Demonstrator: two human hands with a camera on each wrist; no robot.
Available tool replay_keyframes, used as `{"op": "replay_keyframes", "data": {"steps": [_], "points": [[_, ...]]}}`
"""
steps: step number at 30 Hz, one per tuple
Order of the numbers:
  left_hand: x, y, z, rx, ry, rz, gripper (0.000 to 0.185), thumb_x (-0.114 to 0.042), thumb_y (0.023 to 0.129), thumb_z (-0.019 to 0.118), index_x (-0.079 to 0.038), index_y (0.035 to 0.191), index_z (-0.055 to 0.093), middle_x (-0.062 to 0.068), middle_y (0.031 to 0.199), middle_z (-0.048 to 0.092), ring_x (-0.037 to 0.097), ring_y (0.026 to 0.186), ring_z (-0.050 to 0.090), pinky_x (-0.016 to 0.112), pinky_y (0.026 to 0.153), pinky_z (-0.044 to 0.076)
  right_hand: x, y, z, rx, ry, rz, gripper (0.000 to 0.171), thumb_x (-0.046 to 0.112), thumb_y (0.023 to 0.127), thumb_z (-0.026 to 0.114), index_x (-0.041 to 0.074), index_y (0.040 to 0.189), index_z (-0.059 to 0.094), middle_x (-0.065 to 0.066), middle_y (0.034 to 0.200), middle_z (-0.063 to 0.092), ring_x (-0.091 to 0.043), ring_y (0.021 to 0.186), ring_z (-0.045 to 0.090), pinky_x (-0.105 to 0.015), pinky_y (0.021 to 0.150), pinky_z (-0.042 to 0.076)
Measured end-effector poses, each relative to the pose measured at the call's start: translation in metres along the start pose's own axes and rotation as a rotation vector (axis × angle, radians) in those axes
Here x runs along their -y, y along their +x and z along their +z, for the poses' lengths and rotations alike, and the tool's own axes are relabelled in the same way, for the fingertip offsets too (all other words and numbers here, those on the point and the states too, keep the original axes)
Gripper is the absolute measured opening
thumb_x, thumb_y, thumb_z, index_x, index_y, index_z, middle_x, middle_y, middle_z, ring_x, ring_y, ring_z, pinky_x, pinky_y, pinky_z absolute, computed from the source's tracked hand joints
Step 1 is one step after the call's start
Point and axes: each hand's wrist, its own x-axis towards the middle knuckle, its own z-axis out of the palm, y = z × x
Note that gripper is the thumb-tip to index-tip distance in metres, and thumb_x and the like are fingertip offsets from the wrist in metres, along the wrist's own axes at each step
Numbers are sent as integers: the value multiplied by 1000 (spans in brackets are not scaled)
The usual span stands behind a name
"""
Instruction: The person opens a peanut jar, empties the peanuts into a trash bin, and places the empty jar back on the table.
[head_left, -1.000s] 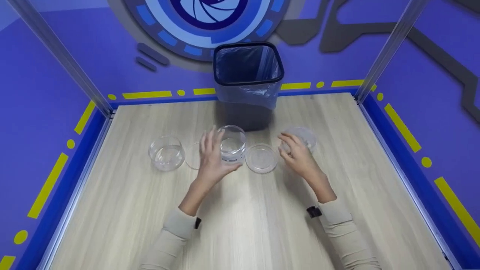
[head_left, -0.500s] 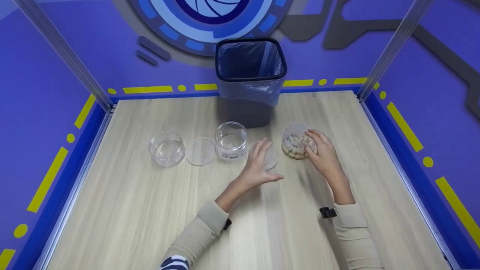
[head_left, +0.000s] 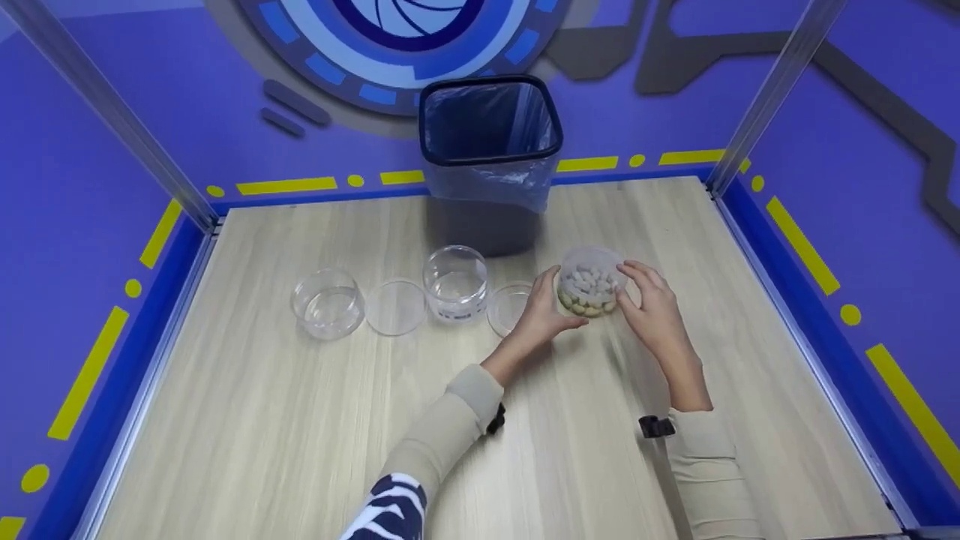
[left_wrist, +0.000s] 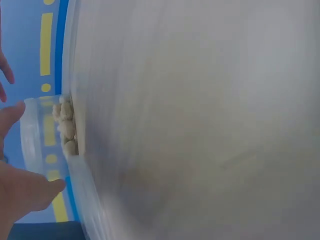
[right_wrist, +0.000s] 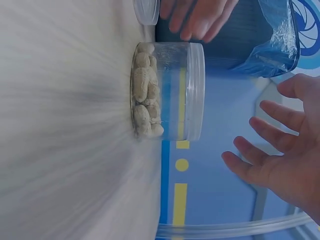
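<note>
Both hands close in on the peanut jar [head_left: 589,289] — left hand [head_left: 541,315] fingers curl against its side, right hand [head_left: 654,311] spread wide just beside it. Steadying step; next likely needs a firm lid grip.

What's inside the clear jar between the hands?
The clear jar holds pale, peanut-like pieces piled at its bottom; the upper part looks empty. The left hand covers part of its side in the head view, with the right hand close by.
</note>
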Motion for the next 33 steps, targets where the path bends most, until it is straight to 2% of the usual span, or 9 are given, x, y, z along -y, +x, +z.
{"op": "replay_keyframes", "data": {"steps": [6, 10, 14, 18, 25, 33], "points": [[-1, 19, 10, -10, -39, 24, 114, -5, 65, 94, 1, 156, 25, 22, 157, 31, 34, 144, 37, 37, 120, 32, 1, 1, 1, -12, 24, 2, 43, 14, 100, 60, 0, 141, 57, -21, 149, 49, -41, 140, 42, -58, 116, 33], [0, 29, 17, -27, -52, -53, 125, -6, 64, 96, 0, 160, 16, 23, 160, 26, 34, 147, 33, 35, 122, 29, 0, 2, 0, -28, 28, 2, 42, 14, 100, 60, -1, 140, 57, -21, 148, 50, -41, 140, 43, -57, 116, 33], [-1, 39, 22, -55, -59, -133, 129, -6, 62, 97, -1, 160, 12, 23, 161, 26, 34, 148, 31, 34, 122, 28, 0, 3, -1, -24, 39, 0, 42, 15, 101, 58, 0, 140, 57, -21, 148, 50, -41, 140, 44, -58, 115, 34], [-5, 47, 23, -30, -78, -183, 126, -3, 64, 95, -1, 160, 14, 22, 161, 27, 33, 148, 33, 33, 121, 29, 0, 3, -1, -15, 46, 6, 42, 14, 101, 57, 0, 141, 57, -20, 149, 49, -41, 140, 43, -57, 115, 34], [-5, 49, 24, -35, -174, -160, 105, 8, 57, 95, 5, 144, 37, 22, 142, 51, 32, 133, 51, 35, 114, 39, 1, 1, 3, -18, 59, -1, 42, 11, 99, 59, 1, 140, 58, -20, 148, 50, -40, 139, 44, -57, 115, 35], [0, 48, 19, -52, -131, -155, 99, 3, 60, 95, 5, 143, 40, 22, 139, 53, 33, 131, 52, 35, 112, 42, 2, -2, 6, -13, 72, -8, 41, 14, 101, 60, 0, 139, 58, -20, 148, 51, -39, 139, 45, -56, 114, 36]]}}
